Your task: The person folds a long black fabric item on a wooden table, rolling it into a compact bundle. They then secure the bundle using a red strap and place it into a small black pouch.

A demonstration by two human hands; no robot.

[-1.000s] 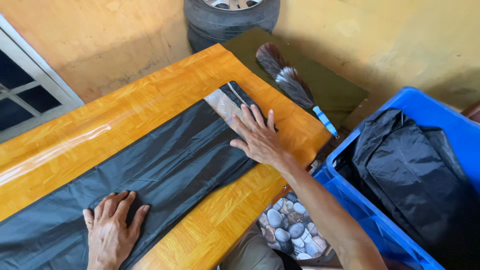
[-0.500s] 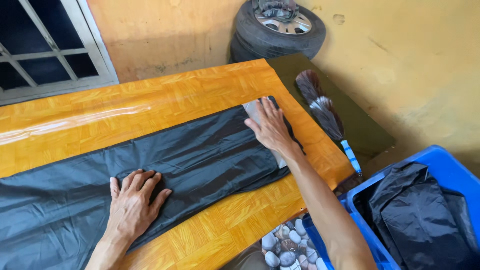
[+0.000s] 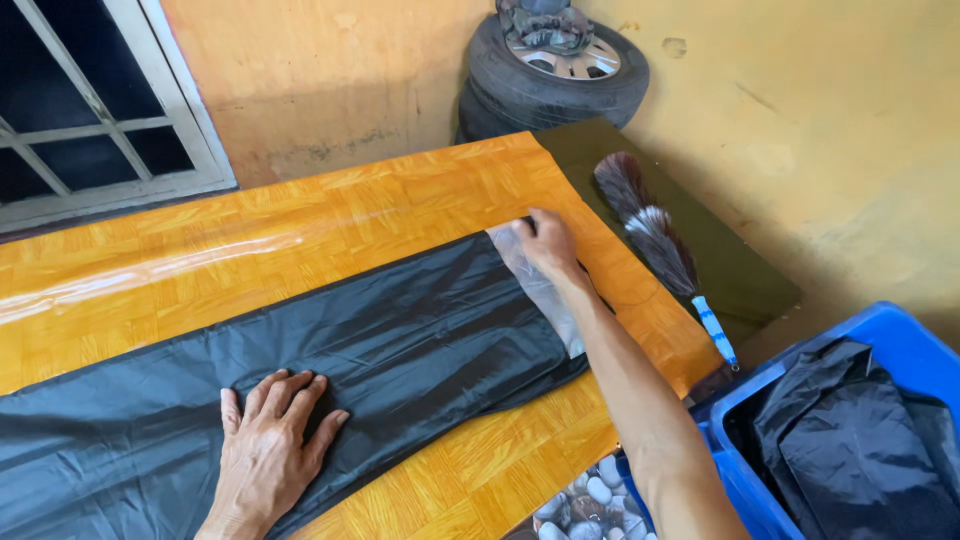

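Note:
A long black plastic sheet point(image 3: 400, 350) lies flat along an orange wood-patterned table point(image 3: 330, 215). Its right end has a pale, clear plastic strip point(image 3: 540, 290). My left hand point(image 3: 270, 450) presses flat on the black sheet near the front, fingers spread. My right hand point(image 3: 545, 240) reaches across to the far right corner of the sheet, its fingers pinching the pale strip's top edge. My right forearm crosses over the sheet's end.
A feather duster point(image 3: 655, 245) with a blue striped handle lies on a dark green board point(image 3: 740, 270) right of the table. A blue crate point(image 3: 740, 480) holding black plastic stands at the lower right. Tyres point(image 3: 555, 80) lean at the wall; a barred window point(image 3: 90, 130) is left.
My right hand has slid from the middle of the sheet's end up to its far corner and closed on the edge. The left hand stays pressed down. The view has shifted.

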